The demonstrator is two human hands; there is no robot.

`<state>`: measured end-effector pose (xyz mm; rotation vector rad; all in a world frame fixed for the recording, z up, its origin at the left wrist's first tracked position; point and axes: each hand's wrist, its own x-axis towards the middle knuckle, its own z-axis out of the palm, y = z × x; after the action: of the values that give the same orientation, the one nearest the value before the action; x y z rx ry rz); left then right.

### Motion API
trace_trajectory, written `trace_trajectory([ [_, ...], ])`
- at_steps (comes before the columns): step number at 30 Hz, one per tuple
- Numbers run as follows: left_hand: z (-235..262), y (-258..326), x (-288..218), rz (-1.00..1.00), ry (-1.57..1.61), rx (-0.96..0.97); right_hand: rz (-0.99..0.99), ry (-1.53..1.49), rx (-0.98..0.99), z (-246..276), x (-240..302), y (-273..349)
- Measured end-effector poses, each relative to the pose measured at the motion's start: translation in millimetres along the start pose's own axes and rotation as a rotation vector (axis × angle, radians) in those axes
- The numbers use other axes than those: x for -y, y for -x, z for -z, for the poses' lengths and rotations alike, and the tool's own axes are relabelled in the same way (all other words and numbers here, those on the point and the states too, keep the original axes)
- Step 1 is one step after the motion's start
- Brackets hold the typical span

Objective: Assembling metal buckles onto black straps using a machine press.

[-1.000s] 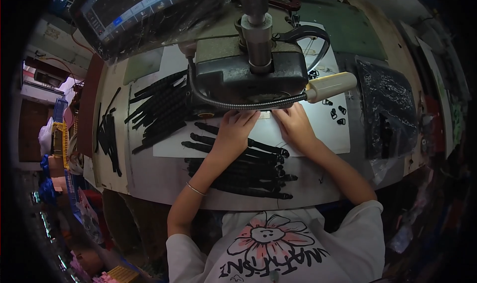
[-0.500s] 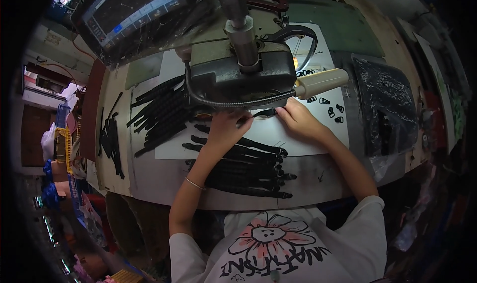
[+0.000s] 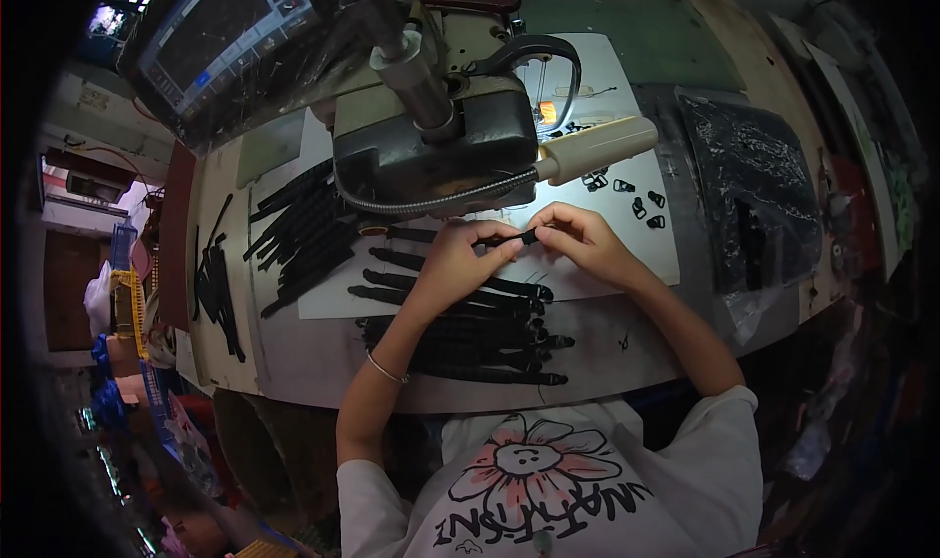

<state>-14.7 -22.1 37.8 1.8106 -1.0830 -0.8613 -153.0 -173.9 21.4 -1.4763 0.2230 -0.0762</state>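
Observation:
Just in front of the sewing machine head [image 3: 436, 142], both hands hold a short black strap [image 3: 529, 237]. My left hand [image 3: 468, 259] closes around its left part, thumb and forefinger pinched. My right hand [image 3: 583, 242] pinches the end with its thick black tip. The fingers hide much of the strap. Below my left hand lies a stack of finished-looking black straps [image 3: 460, 338], their thick ends to the right. Small black buckles [image 3: 638, 208] are scattered on the white sheet beyond my right hand.
Loose black straps [image 3: 304, 235] lie in a heap on the left, more [image 3: 220, 294] at the table's left edge. A white-handled lamp [image 3: 597, 152] juts from the machine. A screen [image 3: 220, 49] stands at upper left. A black plastic bag [image 3: 749, 186] rests on the right.
Both hands have come nearer to me, away from under the machine head, still with the strap. They are closer together. The view has shifted slightly, so the machine appears farther left.

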Motion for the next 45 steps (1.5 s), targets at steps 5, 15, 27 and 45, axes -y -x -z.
trace_trajectory([
  [5,-0.6,2.2,7.4,-0.237,-0.219,-0.048,0.034,0.135,-0.041,4.0,-5.2,8.3],
  [15,77.5,40.1,46.8,-0.073,-0.316,-0.204,0.216,0.362,-0.270,23.5,-15.6,46.6],
  [27,43.6,13.4,5.1,0.066,0.491,0.355,-0.054,-0.170,-0.627,72.6,2.9,89.1],
  [45,3.0,12.9,16.0,-0.341,-0.006,-0.226,0.070,-0.018,-0.564,98.6,10.8,115.6],
])
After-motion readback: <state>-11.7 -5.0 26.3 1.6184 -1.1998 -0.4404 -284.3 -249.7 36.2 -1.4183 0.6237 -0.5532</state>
